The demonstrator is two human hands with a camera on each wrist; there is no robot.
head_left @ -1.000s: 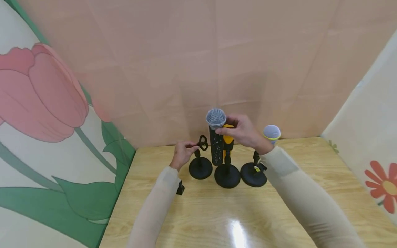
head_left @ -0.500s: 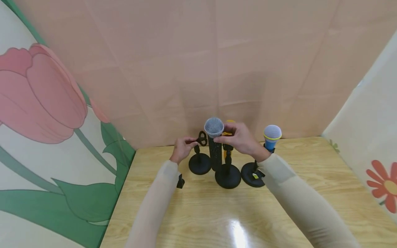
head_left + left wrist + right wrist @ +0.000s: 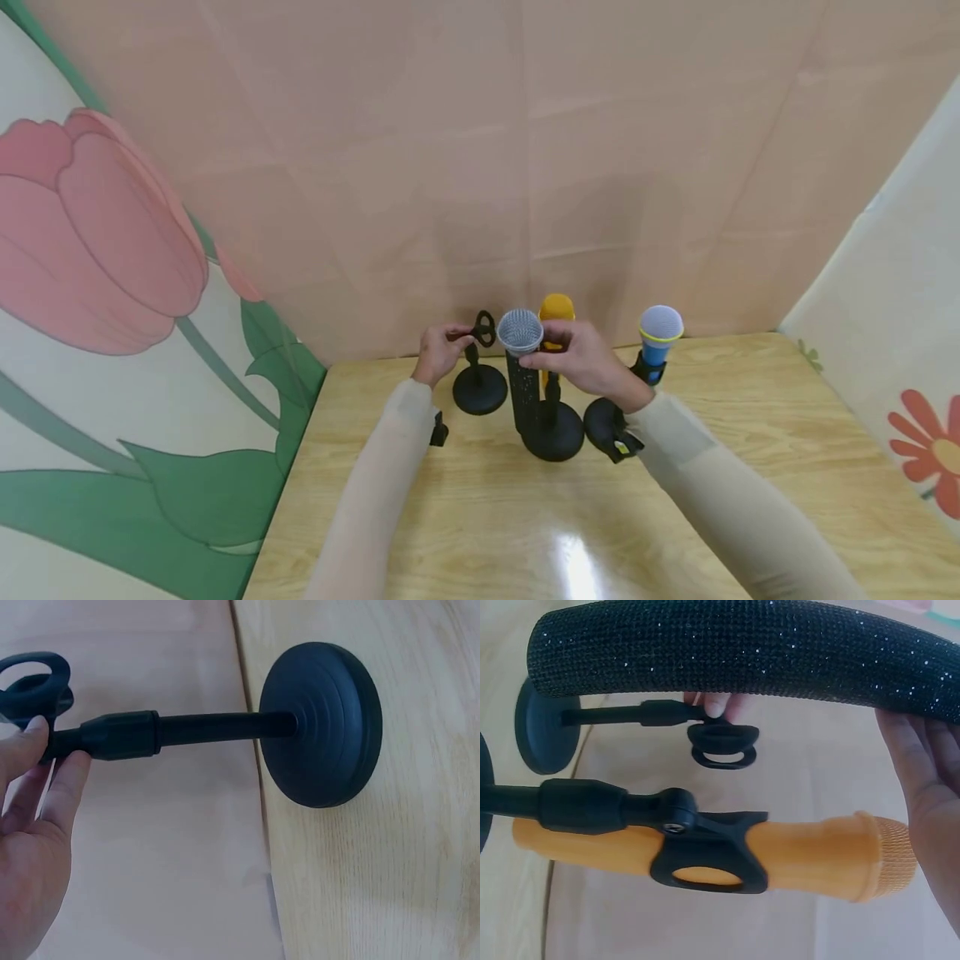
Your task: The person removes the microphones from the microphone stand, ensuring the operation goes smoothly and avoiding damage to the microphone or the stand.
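My left hand [image 3: 440, 352] pinches the neck of a black microphone stand [image 3: 225, 727] just under its clip. The clip [image 3: 485, 328] at its top holds no microphone. My right hand [image 3: 592, 357] grips a microphone [image 3: 727, 649] with a black glittery handle just below its silver mesh head [image 3: 521, 331]. This microphone is nearly upright, head up, between the left stand and the middle stand. In the head view its lower end overlaps the round base of the middle stand [image 3: 557, 442]. An orange microphone [image 3: 810, 855] sits in the middle stand's clip, behind my right fingers.
At the right, a blue microphone [image 3: 657, 333] with a pale head and yellow ring sits in a third black stand [image 3: 602, 417], partly behind my right wrist. The stands are on a wooden table [image 3: 480, 508], close to the pinkish back wall [image 3: 420, 167].
The black microphone has come lower and nearer to me in my right hand. The left stand has shifted slightly back and left with my left hand. The orange head shows more.
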